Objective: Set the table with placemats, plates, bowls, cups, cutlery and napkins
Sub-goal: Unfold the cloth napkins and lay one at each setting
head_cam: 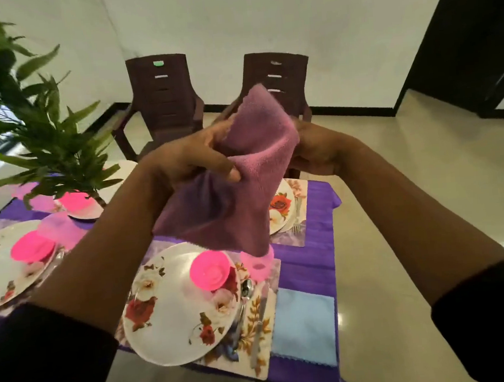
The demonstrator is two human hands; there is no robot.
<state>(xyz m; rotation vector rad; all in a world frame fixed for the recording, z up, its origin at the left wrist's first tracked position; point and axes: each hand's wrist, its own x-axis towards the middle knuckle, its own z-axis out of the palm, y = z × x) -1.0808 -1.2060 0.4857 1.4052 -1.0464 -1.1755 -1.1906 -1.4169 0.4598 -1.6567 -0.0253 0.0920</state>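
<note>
A purple cloth napkin [243, 173] hangs in the air above the table, gripped by both hands. My left hand [187, 156] pinches its left side and my right hand [320, 149] holds its right side from behind. Below it a floral plate [170, 320] carries an upturned pink bowl [210, 269]. A pink cup [258, 265] stands to the plate's right. A spoon [245, 294] and a knife [259, 320] lie on the floral placemat [257, 350]. A light blue napkin [303, 325] lies flat beside the placemat.
The purple tablecloth [317, 264] covers the table. Further plates with pink bowls sit at the left [6, 270] and far left [83, 210], another plate with a fork at the far right [282, 209]. A green plant [28, 124] stands left. Two brown chairs [165, 101] stand behind.
</note>
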